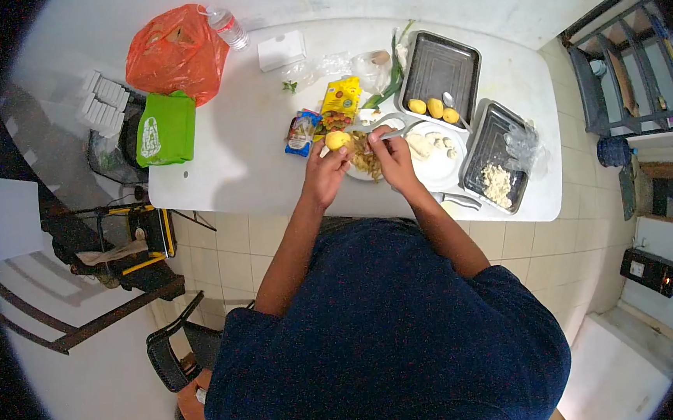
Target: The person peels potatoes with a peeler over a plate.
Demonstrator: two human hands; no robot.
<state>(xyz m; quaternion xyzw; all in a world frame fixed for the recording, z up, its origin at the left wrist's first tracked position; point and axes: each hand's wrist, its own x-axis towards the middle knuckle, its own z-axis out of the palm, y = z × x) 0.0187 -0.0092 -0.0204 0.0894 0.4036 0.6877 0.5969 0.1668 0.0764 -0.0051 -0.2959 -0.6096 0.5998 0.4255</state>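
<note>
My left hand [323,176] is closed around a yellow potato [337,140], held above the table. Close beside it, my right hand [393,158] grips a grey peeler [402,119], its front end near the potato. Beneath both hands lies a plate heaped with brownish peelings [364,160], partly hidden by them. To the right, a white plate [437,179] carries pale pieces. Several yellow potatoes [435,108] and a spoon [448,99] rest at the near end of a dark baking tray [441,58].
A second dark tray [475,149] holds chopped pale bits [497,185] and clear plastic. A knife [461,200] lies near the front edge. Yellow [340,96] and blue packets [300,133], green stalks [397,69], a bottle [228,29], and red [177,53] and green bags [165,128] stand around.
</note>
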